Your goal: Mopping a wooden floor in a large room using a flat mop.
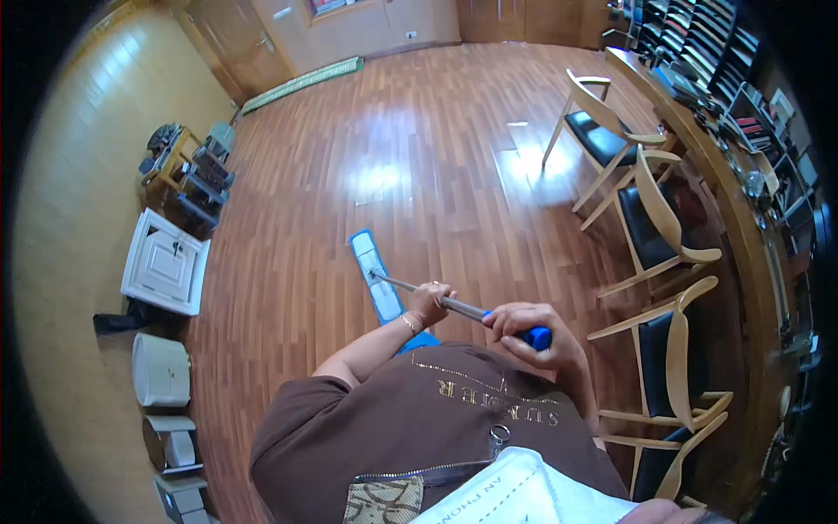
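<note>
A flat mop [391, 306] with a blue-edged, pale head lies on the wooden floor in front of me, its long side running away from my body. From the head, the grey mop handle [465, 309] slants up to the right toward me. My left hand [431, 302] is closed around the lower part of the handle, with a bracelet at the wrist. Higher up, near the blue end grip, my right hand [534, 334] is wrapped round the handle. The lowest end of the mop head is partly hidden by my arm and brown shirt.
Several wooden chairs [668, 210] with black seats line a long wooden counter [698, 144] on the right. Along the left wall stand a white cabinet [166, 266], a cream bin-like box [161, 370] and stacked items. A rolled mat [301, 85] lies by the far wall.
</note>
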`<action>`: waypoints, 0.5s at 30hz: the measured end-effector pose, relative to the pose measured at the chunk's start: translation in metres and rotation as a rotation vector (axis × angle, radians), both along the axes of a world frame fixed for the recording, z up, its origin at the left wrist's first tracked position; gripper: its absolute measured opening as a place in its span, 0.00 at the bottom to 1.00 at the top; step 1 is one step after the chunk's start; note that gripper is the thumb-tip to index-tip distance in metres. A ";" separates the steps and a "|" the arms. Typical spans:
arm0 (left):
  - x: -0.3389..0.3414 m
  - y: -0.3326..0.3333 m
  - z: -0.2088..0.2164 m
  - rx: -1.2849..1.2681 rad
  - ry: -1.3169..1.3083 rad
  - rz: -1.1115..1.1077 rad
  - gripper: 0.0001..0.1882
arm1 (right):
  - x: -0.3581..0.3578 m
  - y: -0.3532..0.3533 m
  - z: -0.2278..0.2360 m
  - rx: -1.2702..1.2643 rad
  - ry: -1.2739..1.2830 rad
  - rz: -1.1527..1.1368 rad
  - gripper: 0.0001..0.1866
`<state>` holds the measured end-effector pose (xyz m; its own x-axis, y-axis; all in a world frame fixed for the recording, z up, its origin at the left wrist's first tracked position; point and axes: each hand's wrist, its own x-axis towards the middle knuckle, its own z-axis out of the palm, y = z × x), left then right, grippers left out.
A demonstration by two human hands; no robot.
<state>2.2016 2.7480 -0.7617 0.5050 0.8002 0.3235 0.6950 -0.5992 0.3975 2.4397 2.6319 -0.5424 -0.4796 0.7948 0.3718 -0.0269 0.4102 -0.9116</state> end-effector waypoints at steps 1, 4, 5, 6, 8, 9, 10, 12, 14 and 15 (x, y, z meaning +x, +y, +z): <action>0.004 0.005 -0.005 0.005 0.053 -0.038 0.13 | 0.002 -0.003 0.000 0.005 -0.003 -0.013 0.01; 0.032 0.017 0.001 -0.058 -0.026 -0.162 0.13 | 0.008 -0.017 0.006 0.010 -0.008 -0.159 0.02; 0.041 0.022 0.003 -0.073 -0.018 -0.194 0.13 | 0.008 -0.021 0.016 -0.015 -0.008 -0.190 0.02; 0.055 0.025 0.015 -0.090 -0.013 -0.240 0.12 | 0.010 -0.028 0.023 0.000 -0.037 -0.273 0.02; 0.080 0.032 0.029 -0.126 -0.084 -0.411 0.12 | 0.009 -0.040 0.040 0.061 -0.111 -0.408 0.03; 0.090 0.035 0.029 -0.142 -0.094 -0.462 0.11 | 0.003 -0.045 0.048 0.102 -0.112 -0.480 0.03; 0.100 0.039 0.029 -0.171 -0.100 -0.530 0.10 | -0.003 -0.049 0.055 0.143 -0.112 -0.551 0.04; 0.123 0.044 0.037 -0.195 -0.159 -0.687 0.08 | -0.004 -0.052 0.072 0.200 -0.285 -0.620 0.07; 0.142 0.045 0.047 -0.266 -0.200 -0.800 0.06 | -0.009 -0.050 0.084 0.287 -0.382 -0.703 0.10; 0.149 0.046 0.053 -0.299 -0.187 -0.843 0.06 | -0.015 -0.049 0.087 0.309 -0.364 -0.725 0.10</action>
